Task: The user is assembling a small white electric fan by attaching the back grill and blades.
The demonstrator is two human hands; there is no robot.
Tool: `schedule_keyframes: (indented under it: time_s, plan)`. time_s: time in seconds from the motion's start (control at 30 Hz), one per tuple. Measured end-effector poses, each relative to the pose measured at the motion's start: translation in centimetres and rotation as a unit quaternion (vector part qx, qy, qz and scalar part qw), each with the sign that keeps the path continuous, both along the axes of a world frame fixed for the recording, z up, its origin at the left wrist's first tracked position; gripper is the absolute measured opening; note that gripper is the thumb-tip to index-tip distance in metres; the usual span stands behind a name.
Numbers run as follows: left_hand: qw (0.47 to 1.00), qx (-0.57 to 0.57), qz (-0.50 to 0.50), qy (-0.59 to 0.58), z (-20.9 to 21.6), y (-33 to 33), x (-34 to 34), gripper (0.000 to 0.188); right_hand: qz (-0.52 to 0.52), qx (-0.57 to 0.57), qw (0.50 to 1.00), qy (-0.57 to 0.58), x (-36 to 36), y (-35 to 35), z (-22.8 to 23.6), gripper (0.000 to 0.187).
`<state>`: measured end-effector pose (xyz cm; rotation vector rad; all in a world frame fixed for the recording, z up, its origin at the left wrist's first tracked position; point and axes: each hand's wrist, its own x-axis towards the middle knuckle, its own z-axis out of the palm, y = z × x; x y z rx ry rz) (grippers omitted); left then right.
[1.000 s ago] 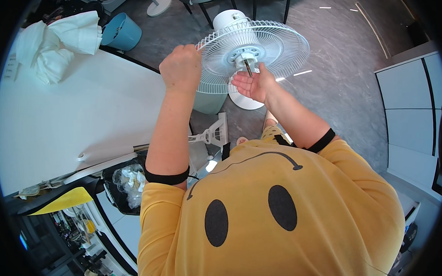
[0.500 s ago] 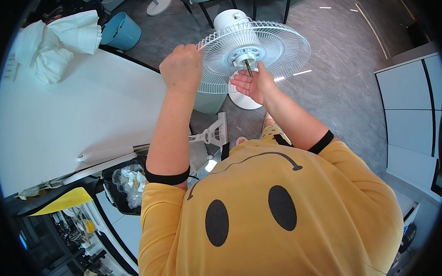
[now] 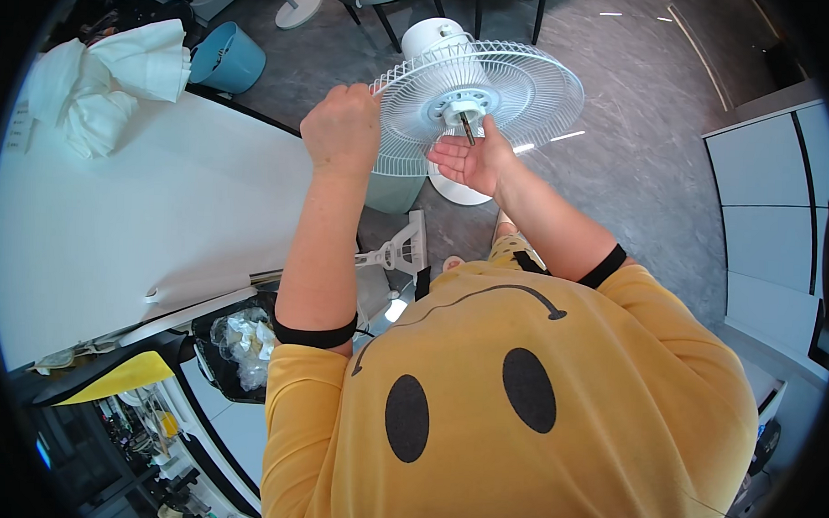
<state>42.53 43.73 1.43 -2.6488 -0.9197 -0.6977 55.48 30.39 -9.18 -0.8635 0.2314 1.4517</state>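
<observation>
Clasping the left rim of the round wire guard (image 3: 534, 94), the left hand (image 3: 339, 133) on my feed is curled tight, hiding that edge; the right hand (image 3: 470, 162) lies palm-up, fingers extended, below the metal shaft (image 3: 467, 129); contact there I cannot tell; a white table (image 3: 198, 187) flanks left, a blue bucket (image 3: 243, 66) beyond; thin white wires radiate over grey, marbled floor (image 3: 638, 130).

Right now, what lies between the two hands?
In the head view, the left part of the white wire fan grille lies between the left hand and the right hand.
</observation>
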Motion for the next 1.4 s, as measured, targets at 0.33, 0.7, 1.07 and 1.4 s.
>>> schedule_keyframes:
  time_s: [0.33,0.7,1.07,1.4]
  plan:
    - [1.0,0.004,0.0,0.001,-0.1,-0.1,0.1,0.033,-0.026,-0.102,0.943,-0.315,-0.4,1.0,-0.5,0.063]
    - [1.0,0.01,0.001,0.002,-0.3,-0.1,0.2,0.032,-0.04,-0.113,0.849,-0.515,-1.1,1.1,-1.7,0.07]
    - [1.0,0.003,0.005,0.007,-0.2,-0.1,0.1,0.034,-0.107,-0.08,0.908,-0.396,-1.7,0.6,0.4,0.069]
    - [0.999,0.005,0.042,0.03,0.2,-0.2,0.1,0.035,-0.069,-0.088,0.95,-0.29,-0.8,1.7,0.0,0.061]
